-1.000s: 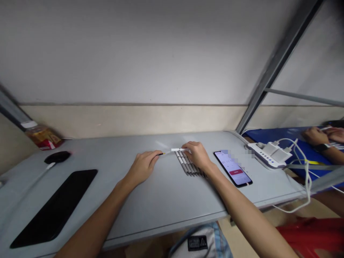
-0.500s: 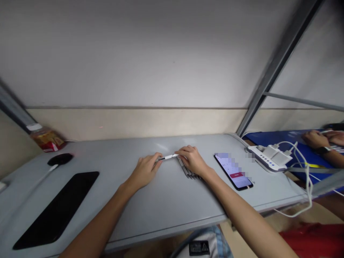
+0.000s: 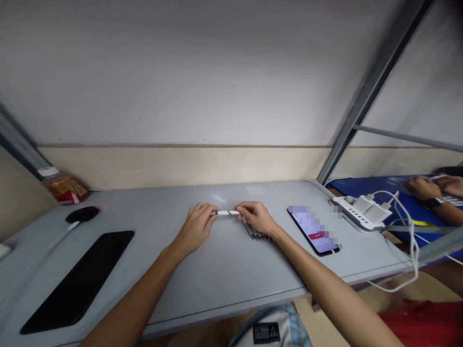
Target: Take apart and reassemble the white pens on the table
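A slim white-and-grey pen (image 3: 226, 212) is stretched level between my two hands, just above the desk. My left hand (image 3: 197, 222) pinches its grey end between thumb and fingers. At the other end, my right hand (image 3: 256, 216) has its fingertips closed on the white end. Under and beside the right hand lie several grey pens (image 3: 253, 233) in a row, partly hidden by the hand and wrist.
On the grey desk (image 3: 224, 274), a lit phone (image 3: 313, 230) and a power strip (image 3: 358, 212) with white cables lie right. A black slab (image 3: 77, 282), round black charger (image 3: 82, 214) and bottle (image 3: 65, 187) are left. Another person's hands (image 3: 427, 188) rest at a blue surface.
The pen has turned from slightly slanted to nearly level. My left fingers have closed further around its grey end, and my right hand's fingertips have shifted at the white end.
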### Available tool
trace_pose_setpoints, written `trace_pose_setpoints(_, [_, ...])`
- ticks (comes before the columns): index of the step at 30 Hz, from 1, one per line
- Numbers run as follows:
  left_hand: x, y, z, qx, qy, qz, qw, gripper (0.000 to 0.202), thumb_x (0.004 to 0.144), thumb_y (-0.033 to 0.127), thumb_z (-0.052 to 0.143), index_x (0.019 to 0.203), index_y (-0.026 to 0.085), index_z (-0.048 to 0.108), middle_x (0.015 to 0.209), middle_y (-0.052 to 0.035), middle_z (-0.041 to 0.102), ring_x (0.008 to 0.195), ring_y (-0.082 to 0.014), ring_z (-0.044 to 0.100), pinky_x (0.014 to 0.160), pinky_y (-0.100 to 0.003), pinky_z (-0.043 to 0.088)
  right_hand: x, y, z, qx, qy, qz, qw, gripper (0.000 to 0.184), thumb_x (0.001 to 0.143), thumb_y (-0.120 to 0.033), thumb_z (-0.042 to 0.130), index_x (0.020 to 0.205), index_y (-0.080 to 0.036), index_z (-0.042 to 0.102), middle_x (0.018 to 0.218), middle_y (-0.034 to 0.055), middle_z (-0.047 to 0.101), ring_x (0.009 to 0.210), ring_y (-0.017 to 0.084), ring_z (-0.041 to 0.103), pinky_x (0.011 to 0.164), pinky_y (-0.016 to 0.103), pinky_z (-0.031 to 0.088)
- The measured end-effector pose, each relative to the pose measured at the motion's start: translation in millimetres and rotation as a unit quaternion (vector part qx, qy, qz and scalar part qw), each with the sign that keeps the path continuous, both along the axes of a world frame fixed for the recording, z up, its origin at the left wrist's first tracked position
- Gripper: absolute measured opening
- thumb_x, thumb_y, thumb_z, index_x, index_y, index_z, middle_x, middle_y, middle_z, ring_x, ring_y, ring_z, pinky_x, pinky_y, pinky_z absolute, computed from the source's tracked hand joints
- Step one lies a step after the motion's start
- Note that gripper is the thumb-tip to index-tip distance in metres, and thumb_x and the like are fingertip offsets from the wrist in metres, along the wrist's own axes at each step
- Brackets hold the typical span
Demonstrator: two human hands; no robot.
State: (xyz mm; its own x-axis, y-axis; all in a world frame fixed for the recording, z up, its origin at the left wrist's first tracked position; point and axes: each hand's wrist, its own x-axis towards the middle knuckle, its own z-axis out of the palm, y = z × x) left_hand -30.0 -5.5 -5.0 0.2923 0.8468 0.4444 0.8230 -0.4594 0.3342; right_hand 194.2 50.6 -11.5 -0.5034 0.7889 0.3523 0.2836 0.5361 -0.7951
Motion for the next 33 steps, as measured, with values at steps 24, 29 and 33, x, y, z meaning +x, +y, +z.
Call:
trace_pose_setpoints(24, [-7.1, 3.7, 8.5, -0.066, -0.302, 0.041, 0.95, 0.036, 0.071, 0.038, 0.068, 0.102, 0.021, 0.06, 0.111, -0.0069, 0.06, 0.097, -0.0194, 0.058, 0.076, -0.028, 0.045, 0.6, 10.0, -5.7, -0.005, 0.068, -0.033, 0.997, 0.028, 0.089, -0.035, 0.051, 0.089, -0.016, 0.071, 0.079, 0.0044, 0.069, 0.069, 0.014, 0.057, 0.064, 0.024, 0.04])
trace_pose_setpoints(29, [-7.2, 7.7, 3.2, -0.139, -0.278, 0.059, 0.949, 0.035, 0.089, 0.044, 0.041, 0.076, 0.018, 0.06, 0.067, -0.0012, 0.06, 0.068, -0.0157, 0.057, 0.069, -0.028, 0.043, 0.8, 9.6, -5.1, 0.002, 0.066, -0.032, 0.997, 0.028, 0.089, -0.035, 0.051, 0.091, -0.016, 0.072, 0.081, 0.0048, 0.07, 0.07, 0.014, 0.057, 0.064, 0.024, 0.04])
trace_pose_setpoints(33, [-7.4, 7.2, 1.3, -0.083, -0.26, -0.008, 0.962, 0.018, 0.079, 0.03, 0.056, 0.067, 0.018, 0.052, 0.092, -0.0047, 0.062, 0.086, -0.017, 0.058, 0.075, -0.028, 0.044, -0.4, 9.9, -6.7, -0.005, 0.058, -0.031, 0.998, 0.028, 0.089, -0.034, 0.051, 0.092, -0.016, 0.072, 0.078, 0.0039, 0.07, 0.068, 0.014, 0.057, 0.062, 0.024, 0.039])
